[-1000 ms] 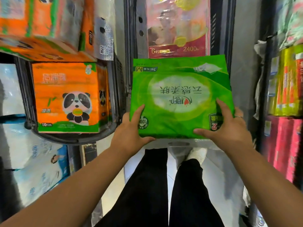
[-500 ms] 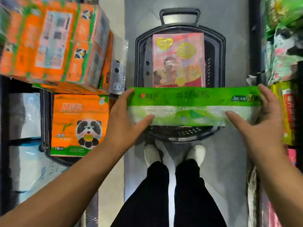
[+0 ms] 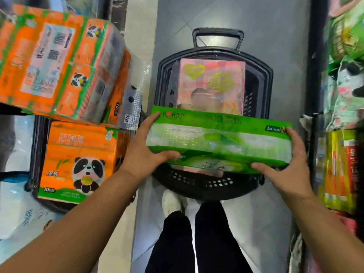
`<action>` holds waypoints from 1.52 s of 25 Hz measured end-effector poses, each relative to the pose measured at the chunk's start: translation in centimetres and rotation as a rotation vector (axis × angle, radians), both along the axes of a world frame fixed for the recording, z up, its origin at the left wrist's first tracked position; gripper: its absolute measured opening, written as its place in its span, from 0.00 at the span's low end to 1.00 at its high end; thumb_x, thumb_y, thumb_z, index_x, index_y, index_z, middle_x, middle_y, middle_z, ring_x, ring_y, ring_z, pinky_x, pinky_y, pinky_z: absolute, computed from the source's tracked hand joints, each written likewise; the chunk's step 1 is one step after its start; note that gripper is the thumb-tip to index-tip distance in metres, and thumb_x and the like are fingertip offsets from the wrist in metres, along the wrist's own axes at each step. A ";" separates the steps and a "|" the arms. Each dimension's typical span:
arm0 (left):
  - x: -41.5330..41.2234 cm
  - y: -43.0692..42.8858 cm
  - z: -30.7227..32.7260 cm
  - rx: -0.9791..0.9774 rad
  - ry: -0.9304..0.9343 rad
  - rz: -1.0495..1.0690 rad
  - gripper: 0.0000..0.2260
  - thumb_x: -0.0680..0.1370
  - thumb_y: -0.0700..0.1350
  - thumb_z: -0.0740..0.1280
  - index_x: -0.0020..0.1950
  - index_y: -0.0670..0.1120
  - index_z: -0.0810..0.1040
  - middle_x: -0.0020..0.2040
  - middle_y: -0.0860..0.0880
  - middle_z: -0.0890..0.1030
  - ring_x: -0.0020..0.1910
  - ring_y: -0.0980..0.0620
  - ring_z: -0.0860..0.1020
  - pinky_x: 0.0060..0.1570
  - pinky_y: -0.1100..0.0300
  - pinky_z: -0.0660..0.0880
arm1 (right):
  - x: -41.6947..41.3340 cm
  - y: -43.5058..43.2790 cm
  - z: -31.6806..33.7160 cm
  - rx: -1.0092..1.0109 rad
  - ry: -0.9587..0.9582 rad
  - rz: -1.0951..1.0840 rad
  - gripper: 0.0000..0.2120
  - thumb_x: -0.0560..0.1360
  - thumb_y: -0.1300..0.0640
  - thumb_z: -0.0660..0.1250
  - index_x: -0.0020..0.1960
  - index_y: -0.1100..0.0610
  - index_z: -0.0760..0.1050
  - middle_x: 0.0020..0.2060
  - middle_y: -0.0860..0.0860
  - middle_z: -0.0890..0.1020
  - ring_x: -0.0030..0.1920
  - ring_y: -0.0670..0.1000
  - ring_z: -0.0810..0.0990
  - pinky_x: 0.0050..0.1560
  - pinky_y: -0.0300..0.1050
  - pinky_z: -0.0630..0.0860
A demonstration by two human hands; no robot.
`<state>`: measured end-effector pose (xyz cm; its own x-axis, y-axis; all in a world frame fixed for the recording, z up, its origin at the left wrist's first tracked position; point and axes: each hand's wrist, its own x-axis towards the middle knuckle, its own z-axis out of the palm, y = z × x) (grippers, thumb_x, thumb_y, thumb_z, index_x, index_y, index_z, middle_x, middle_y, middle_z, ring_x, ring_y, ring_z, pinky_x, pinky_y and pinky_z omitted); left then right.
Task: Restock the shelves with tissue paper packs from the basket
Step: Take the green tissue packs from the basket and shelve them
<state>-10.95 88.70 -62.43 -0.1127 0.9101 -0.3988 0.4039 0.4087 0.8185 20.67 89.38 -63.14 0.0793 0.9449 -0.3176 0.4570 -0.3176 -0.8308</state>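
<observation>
Now turned edge-on, green pack [image 3: 218, 138] over basket [image 3: 206, 184], left hand [image 3: 141, 154], right hand [image 3: 285, 174] gripping ends

orange packs [image 3: 59, 62] overhang left, aisle floor [image 3: 275, 56] open

One head-worn wide-angle view looks steeply down and forward along a narrow aisle; the person's legs [image 3: 197, 243] and a white shoe [image 3: 171, 201] fill the bottom middle, forearms entering from both lower corners; the left hand [image 3: 145, 152] and right hand [image 3: 285, 170] hold the green pack [image 3: 218, 138] close under the lens at mid-frame; the black basket [image 3: 206, 184] sits farther off on the grey floor [image 3: 256, 26]; shelf stock bows along the left edge, orange packs [image 3: 59, 62], and the right edge.
</observation>
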 end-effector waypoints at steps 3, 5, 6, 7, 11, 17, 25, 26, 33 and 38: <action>1.3 0.7 0.0 0.023 0.014 0.077 0.38 0.61 0.43 0.80 0.61 0.65 0.65 0.58 0.69 0.68 0.55 0.78 0.69 0.54 0.79 0.67 | 0.3 1.4 -0.8 -0.019 -0.055 -0.015 0.47 0.58 0.60 0.82 0.71 0.55 0.63 0.62 0.44 0.68 0.60 0.39 0.70 0.58 0.23 0.63; 1.9 1.2 0.3 0.033 0.025 0.107 0.36 0.64 0.39 0.79 0.61 0.63 0.65 0.57 0.69 0.68 0.53 0.80 0.68 0.54 0.79 0.66 | 0.2 2.0 -0.3 -0.002 -0.056 -0.037 0.43 0.60 0.63 0.80 0.71 0.56 0.65 0.61 0.43 0.69 0.60 0.41 0.69 0.58 0.22 0.63; 2.1 1.4 0.8 0.028 0.015 0.131 0.35 0.65 0.39 0.79 0.62 0.62 0.65 0.56 0.69 0.68 0.53 0.79 0.69 0.55 0.77 0.68 | 0.0 2.2 0.3 0.008 -0.037 -0.045 0.42 0.60 0.64 0.80 0.70 0.55 0.65 0.59 0.40 0.70 0.59 0.39 0.69 0.57 0.20 0.63; 2.1 1.5 1.5 0.032 0.008 0.147 0.34 0.65 0.39 0.78 0.62 0.62 0.65 0.56 0.69 0.68 0.53 0.78 0.70 0.56 0.74 0.70 | -0.2 2.3 1.2 0.016 -0.021 -0.050 0.41 0.60 0.64 0.80 0.69 0.54 0.65 0.56 0.36 0.69 0.56 0.36 0.69 0.55 0.19 0.63; 1.4 1.8 7.1 0.092 0.003 0.203 0.34 0.62 0.48 0.81 0.59 0.66 0.67 0.60 0.59 0.74 0.55 0.65 0.75 0.57 0.67 0.73 | 0.1 4.1 6.6 0.081 0.025 -0.023 0.38 0.59 0.61 0.81 0.63 0.47 0.67 0.51 0.34 0.72 0.49 0.28 0.73 0.51 0.22 0.69; -2.4 -2.4 18.1 0.176 -0.080 0.431 0.37 0.57 0.48 0.82 0.63 0.50 0.71 0.51 0.56 0.79 0.45 0.67 0.79 0.43 0.72 0.74 | -3.9 5.8 17.9 0.188 0.101 0.213 0.41 0.52 0.38 0.77 0.61 0.29 0.63 0.61 0.46 0.74 0.61 0.47 0.74 0.63 0.42 0.72; -9.7 -16.7 29.6 0.233 0.057 0.712 0.47 0.54 0.67 0.78 0.67 0.47 0.68 0.56 0.50 0.80 0.54 0.52 0.80 0.56 0.46 0.76 | -14.8 0.9 29.2 0.228 0.246 0.558 0.36 0.59 0.46 0.80 0.57 0.25 0.62 0.61 0.50 0.76 0.59 0.48 0.77 0.60 0.39 0.73; -10.6 -19.2 30.8 0.252 0.076 0.746 0.47 0.55 0.66 0.79 0.67 0.45 0.68 0.58 0.49 0.80 0.56 0.52 0.80 0.57 0.46 0.75 | -16.7 0.1 30.5 0.227 0.279 0.604 0.35 0.61 0.49 0.80 0.56 0.26 0.63 0.60 0.50 0.77 0.57 0.47 0.78 0.55 0.34 0.74; -14.8 -34.2 40.2 0.460 0.207 1.043 0.31 0.61 0.58 0.80 0.59 0.63 0.68 0.63 0.48 0.72 0.60 0.51 0.76 0.61 0.48 0.74 | -30.6 -9.1 40.7 0.369 0.431 0.853 0.32 0.56 0.37 0.75 0.57 0.32 0.67 0.58 0.48 0.78 0.57 0.50 0.79 0.55 0.46 0.77; -18.0 -44.3 48.6 0.648 0.432 1.180 0.30 0.69 0.38 0.75 0.65 0.47 0.64 0.49 0.74 0.70 0.44 0.77 0.72 0.46 0.76 0.70 | -37.4 -17.6 49.2 0.539 0.594 0.963 0.32 0.57 0.45 0.78 0.57 0.36 0.68 0.55 0.39 0.77 0.53 0.36 0.77 0.54 0.33 0.73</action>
